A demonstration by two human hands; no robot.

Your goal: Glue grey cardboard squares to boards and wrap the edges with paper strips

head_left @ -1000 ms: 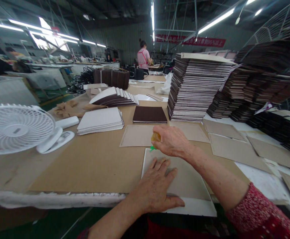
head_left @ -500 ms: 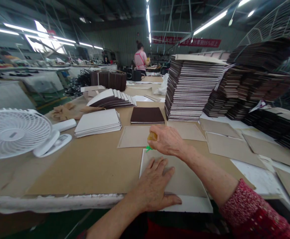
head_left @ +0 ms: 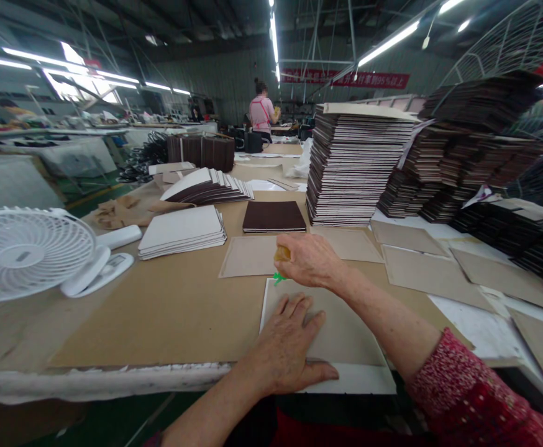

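Note:
My left hand lies flat with fingers spread on a beige panel, close to the table's front edge. A white sheet shows from under that panel along its near and left sides. Above the panel's far edge, my right hand is closed around a brush with a yellow-brown handle and green bristles. The bristle tips are splayed at the panel's far left corner. Just beyond my right hand lie more beige panels, partly hidden by it.
A dark brown panel lies farther back, left of a tall stack of boards. White boards and a white fan stand on the left. Dark piles and beige panels cover the right. A person stands far behind.
The whole view has shifted very slightly. My left hand stays flat on the panel, and my right hand keeps the brush at the same corner with the bristles spread a little differently.

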